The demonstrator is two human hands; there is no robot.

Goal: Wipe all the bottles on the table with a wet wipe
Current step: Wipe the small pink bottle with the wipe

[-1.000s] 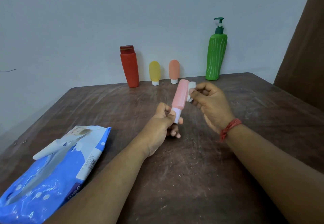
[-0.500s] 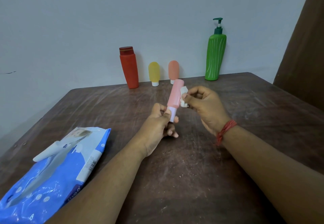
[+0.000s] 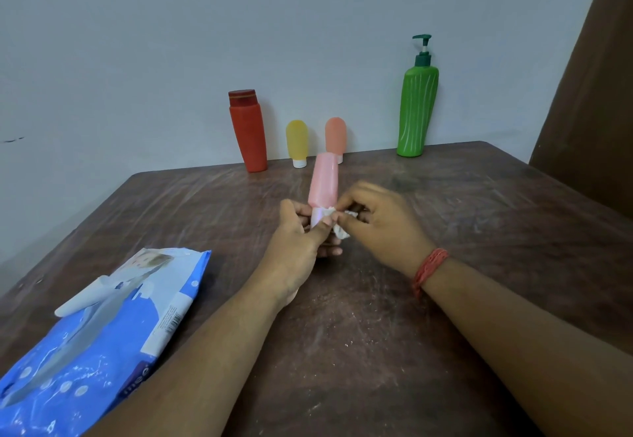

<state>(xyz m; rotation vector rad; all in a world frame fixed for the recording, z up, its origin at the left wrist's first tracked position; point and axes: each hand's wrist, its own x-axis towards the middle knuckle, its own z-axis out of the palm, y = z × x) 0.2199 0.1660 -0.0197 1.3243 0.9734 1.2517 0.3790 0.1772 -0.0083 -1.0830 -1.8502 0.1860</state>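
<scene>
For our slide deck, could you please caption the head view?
Left hand holds a pink bottle while right hand rubs a wet wipe near its cap.

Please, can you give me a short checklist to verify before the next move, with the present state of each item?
1. Left hand holds the pink bottle by its cap end: ok.
2. Right hand holds the wipe against the bottle: ok.
3. Whole pink bottle wiped: cannot tell.
4. Red bottle, yellow bottle, orange bottle and green pump bottle upright by the wall: ok.
5. Wipe pack on the table near the left arm: ok.
</scene>
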